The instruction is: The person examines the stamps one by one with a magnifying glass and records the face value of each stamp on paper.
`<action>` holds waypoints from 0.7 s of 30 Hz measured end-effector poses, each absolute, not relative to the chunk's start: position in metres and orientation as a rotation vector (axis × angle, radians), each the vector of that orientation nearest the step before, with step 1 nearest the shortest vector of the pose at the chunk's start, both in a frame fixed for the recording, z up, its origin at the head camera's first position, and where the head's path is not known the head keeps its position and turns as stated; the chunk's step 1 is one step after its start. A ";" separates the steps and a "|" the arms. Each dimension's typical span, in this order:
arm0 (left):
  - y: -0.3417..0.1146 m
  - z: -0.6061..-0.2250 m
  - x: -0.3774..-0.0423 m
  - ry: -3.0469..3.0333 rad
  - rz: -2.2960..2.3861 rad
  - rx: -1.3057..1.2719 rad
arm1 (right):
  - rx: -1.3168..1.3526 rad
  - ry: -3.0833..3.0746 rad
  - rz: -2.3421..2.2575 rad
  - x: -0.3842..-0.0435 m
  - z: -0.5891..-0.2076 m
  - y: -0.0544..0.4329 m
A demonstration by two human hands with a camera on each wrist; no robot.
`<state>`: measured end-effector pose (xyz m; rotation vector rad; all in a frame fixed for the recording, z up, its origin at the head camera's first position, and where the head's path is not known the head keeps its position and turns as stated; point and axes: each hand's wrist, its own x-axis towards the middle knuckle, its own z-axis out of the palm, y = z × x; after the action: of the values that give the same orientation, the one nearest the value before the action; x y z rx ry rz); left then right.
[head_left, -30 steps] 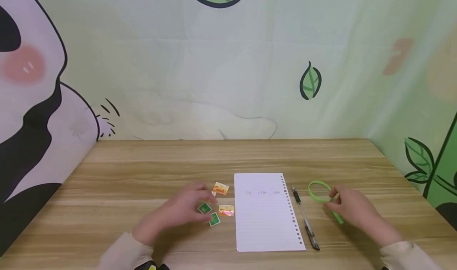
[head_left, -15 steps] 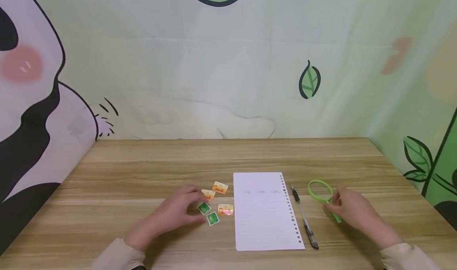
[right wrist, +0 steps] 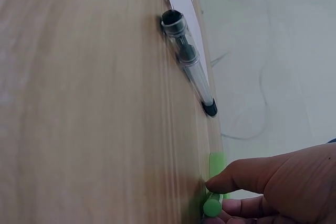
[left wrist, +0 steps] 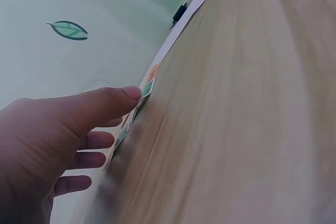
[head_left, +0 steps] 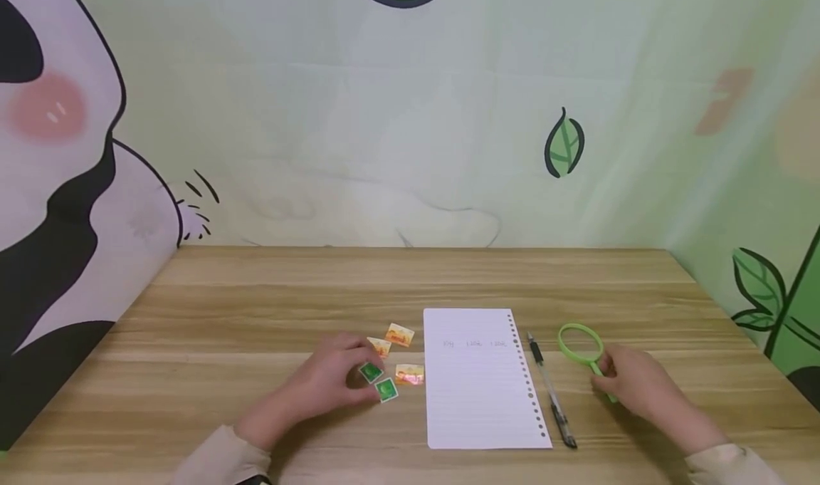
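Observation:
My left hand point(head_left: 327, 374) rests by a small group of stamps, fingers spread and loosely bent. In the left wrist view its thumb tip lies right at the edge of a green stamp point(left wrist: 148, 87), other fingers apart. Two green stamps, one upper point(head_left: 371, 372) and one lower point(head_left: 386, 390), lie within the thumb-and-finger gap. Orange stamps point(head_left: 400, 335) lie just beyond, one partly behind the fingers. My right hand point(head_left: 640, 382) pinches the handle point(right wrist: 213, 205) of a green magnifying glass point(head_left: 562, 348) between thumb and fingers; its ring points away toward the back.
A lined sheet of paper point(head_left: 483, 399) with handwriting near its top lies between the hands. A black-and-clear gel pen point(head_left: 551, 392) lies along its punched right edge. The wooden table point(head_left: 307, 278) meets a printed backdrop point(head_left: 410, 150) behind.
My left fingers have drawn back a little, showing more of one orange stamp. My right fingers have slid from near the ring down onto the magnifying glass's handle. The head view has shifted slightly.

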<state>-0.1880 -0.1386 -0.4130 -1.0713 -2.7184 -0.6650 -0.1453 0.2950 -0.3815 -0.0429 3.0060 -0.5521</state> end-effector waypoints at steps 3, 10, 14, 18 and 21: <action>-0.137 -0.414 -0.187 -2.713 -0.688 -1.093 | -0.033 2.996 -0.572 -0.145 -0.381 0.295; -0.135 -0.413 -0.185 -2.745 -0.702 -1.069 | -0.041 3.004 -0.558 -0.146 -0.379 0.296; -0.135 -0.413 -0.184 -2.758 -0.699 -1.070 | -0.058 3.013 -0.537 -0.147 -0.377 0.297; -0.135 -0.414 -0.184 -2.757 -0.691 -1.073 | -0.091 3.051 -0.496 -0.147 -0.373 0.298; -0.135 -0.414 -0.184 -2.759 -0.695 -1.073 | -0.106 3.070 -0.466 -0.149 -0.368 0.299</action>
<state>-0.1837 -0.1347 -0.4137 -1.0725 -2.7588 -0.6953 -0.1488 0.2986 -0.3675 -0.1059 3.0698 -0.4663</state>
